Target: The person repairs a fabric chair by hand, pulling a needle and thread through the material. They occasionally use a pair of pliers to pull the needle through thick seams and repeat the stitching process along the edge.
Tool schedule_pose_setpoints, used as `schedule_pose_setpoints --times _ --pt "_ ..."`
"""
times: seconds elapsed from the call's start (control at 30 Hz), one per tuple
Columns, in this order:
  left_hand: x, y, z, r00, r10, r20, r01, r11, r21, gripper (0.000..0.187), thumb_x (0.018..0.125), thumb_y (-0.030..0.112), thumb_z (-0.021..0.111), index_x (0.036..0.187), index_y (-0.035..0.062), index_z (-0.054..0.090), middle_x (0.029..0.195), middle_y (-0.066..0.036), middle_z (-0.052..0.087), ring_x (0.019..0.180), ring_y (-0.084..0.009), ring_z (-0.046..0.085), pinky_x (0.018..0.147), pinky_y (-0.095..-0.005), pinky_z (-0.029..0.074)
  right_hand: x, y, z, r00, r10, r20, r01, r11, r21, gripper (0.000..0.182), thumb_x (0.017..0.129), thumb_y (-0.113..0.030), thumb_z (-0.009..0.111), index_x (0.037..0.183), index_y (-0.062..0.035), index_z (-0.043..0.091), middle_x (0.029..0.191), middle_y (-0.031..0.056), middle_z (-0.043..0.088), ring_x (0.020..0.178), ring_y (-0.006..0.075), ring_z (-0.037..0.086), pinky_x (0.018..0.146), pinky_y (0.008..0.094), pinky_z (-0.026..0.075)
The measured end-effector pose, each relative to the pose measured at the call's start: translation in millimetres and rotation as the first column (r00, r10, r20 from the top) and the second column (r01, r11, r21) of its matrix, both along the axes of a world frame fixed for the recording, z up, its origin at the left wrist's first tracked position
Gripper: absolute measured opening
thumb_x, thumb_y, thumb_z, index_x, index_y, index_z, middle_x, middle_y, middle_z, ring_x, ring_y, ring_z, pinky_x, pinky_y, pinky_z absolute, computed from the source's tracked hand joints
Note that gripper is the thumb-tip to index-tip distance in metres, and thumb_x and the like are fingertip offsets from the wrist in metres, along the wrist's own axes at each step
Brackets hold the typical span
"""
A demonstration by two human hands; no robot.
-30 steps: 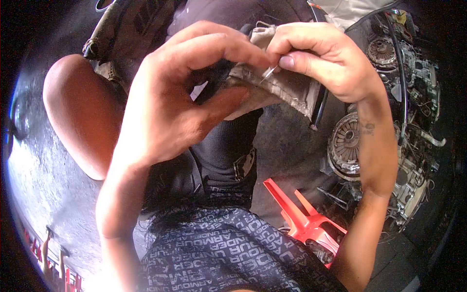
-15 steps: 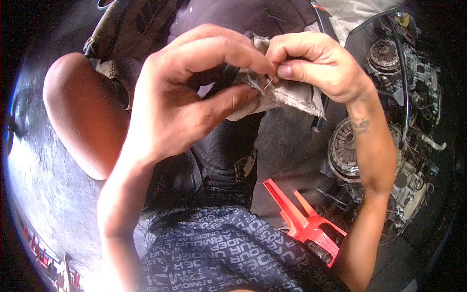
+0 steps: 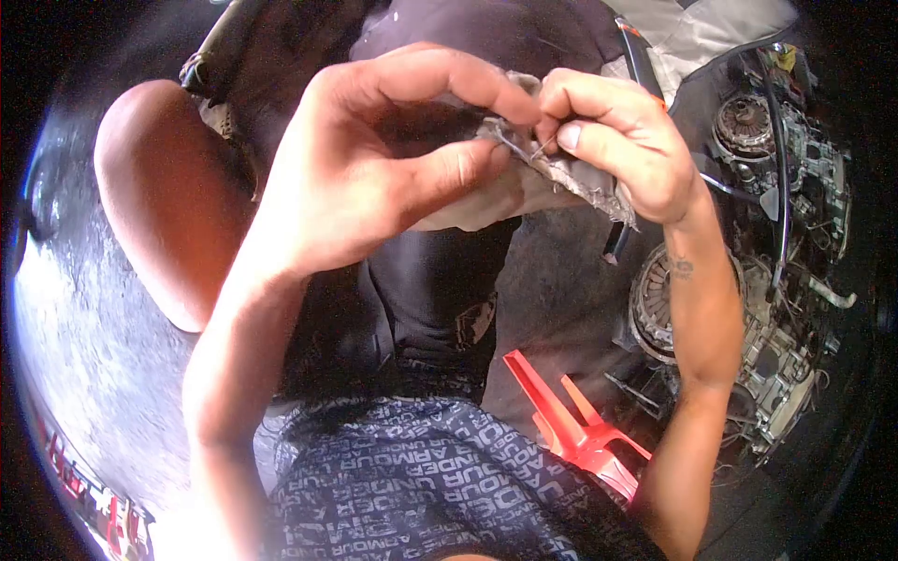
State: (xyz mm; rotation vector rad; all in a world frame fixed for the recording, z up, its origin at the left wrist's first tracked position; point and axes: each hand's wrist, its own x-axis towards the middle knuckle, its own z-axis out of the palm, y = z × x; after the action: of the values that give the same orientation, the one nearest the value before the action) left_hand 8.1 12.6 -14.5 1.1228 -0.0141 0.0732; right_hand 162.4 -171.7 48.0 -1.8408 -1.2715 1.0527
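A piece of beige-grey cloth (image 3: 477, 204) with a frayed, stitched edge is held up in front of me, over my lap. My left hand (image 3: 360, 178) is curled round it, the thumb pressing near the edge; its other fingers are partly hidden behind. My right hand (image 3: 622, 140) is closed in a pinch at the same edge, just right of my left fingertips. From that pinch juts a thin, light needle (image 3: 543, 147), pointing down toward the fabric. Any thread is too fine to make out.
A red plastic chair (image 3: 571, 425) stands at lower right, beside my body. Greasy engine parts with round clutch discs (image 3: 655, 304) lie along the right. A dark padded seat (image 3: 477, 37) and a light cover (image 3: 716, 37) are ahead.
Both hands and the cloth have shifted slightly right. The cloth's frayed edge has tipped so less of its face shows. My right hand keeps its pinch.
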Motion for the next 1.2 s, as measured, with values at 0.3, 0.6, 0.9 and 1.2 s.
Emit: schedule_pose_setpoints --times 0.3,0.6,0.9,1.2 --pt "-1 -1 2 0.991 0.117 0.057 -0.128 0.956 0.263 0.018 0.082 0.002 0.076 0.100 -0.0002 0.074 0.109 -0.008 0.069 0.105 -0.0171 0.064 0.094 -0.0298 0.049 -12 3 12 0.887 0.021 0.460 -0.107 0.981 0.161 0.009 0.082 -0.004 0.054 0.085 0.0026 0.059 0.075 0.0126 0.055 0.067 0.0278 0.055 0.064 0.0363 0.043" --pt "1 1 4 0.970 0.082 0.230 -0.175 0.888 0.424 0.015 0.084 -0.002 0.073 0.098 0.0004 0.075 0.109 -0.011 0.068 0.105 -0.0199 0.064 0.093 -0.0307 0.049 -3 -8 -5 0.981 -0.067 -0.184 0.077 0.996 0.046 0.014 0.090 -0.009 0.052 0.093 0.0012 0.061 0.089 0.0056 0.060 0.088 0.0164 0.057 0.082 0.0302 0.045" --pt "4 2 9 0.957 0.036 0.288 -0.174 0.865 0.471 0.016 0.083 -0.003 0.073 0.098 0.0008 0.075 0.108 -0.011 0.068 0.105 -0.0214 0.065 0.093 -0.0319 0.050 2 -8 -11 0.914 -0.091 -0.396 0.102 0.995 0.006 0.016 0.091 -0.014 0.054 0.092 0.0002 0.060 0.090 0.0030 0.059 0.091 0.0133 0.055 0.086 0.0280 0.042" --pt "3 -2 5 0.967 0.090 0.237 -0.190 0.875 0.445 0.017 0.081 -0.002 0.074 0.098 0.0010 0.075 0.106 -0.011 0.070 0.105 -0.0216 0.066 0.093 -0.0320 0.050 -11 -8 -14 0.869 -0.171 -0.465 0.168 0.985 -0.048 0.016 0.092 -0.015 0.054 0.091 -0.0011 0.060 0.088 0.0015 0.057 0.087 0.0122 0.052 0.083 0.0271 0.041"
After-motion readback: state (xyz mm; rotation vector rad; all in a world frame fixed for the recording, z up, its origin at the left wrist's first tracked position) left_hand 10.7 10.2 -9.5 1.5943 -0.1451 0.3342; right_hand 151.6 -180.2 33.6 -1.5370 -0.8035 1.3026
